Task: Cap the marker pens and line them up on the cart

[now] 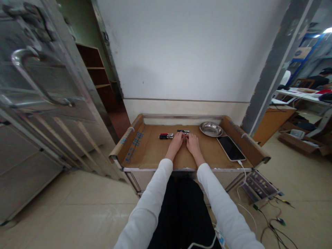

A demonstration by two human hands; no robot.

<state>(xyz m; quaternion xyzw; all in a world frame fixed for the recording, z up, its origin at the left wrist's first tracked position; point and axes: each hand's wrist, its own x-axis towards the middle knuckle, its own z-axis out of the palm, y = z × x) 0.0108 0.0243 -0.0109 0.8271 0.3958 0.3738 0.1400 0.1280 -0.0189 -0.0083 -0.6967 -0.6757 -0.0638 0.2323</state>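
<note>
The left hand and right hand meet low over the cardboard, fingers bent inward and fingertips drawn together, with barely any gap between the two. Whether either grip is closed on something cannot be told, since the fingers and backs of the hands hide what lies between them. Just beyond the fingertips is a dark, silver-ended pen; whether the fingers touch it is unclear. Just beside the left hand, on its outer side, red and black pens lie together on the cardboard. Beyond the right hand, near the far edge, sits a steel bowl, with a phone close by, its cable running over the front edge.
</note>
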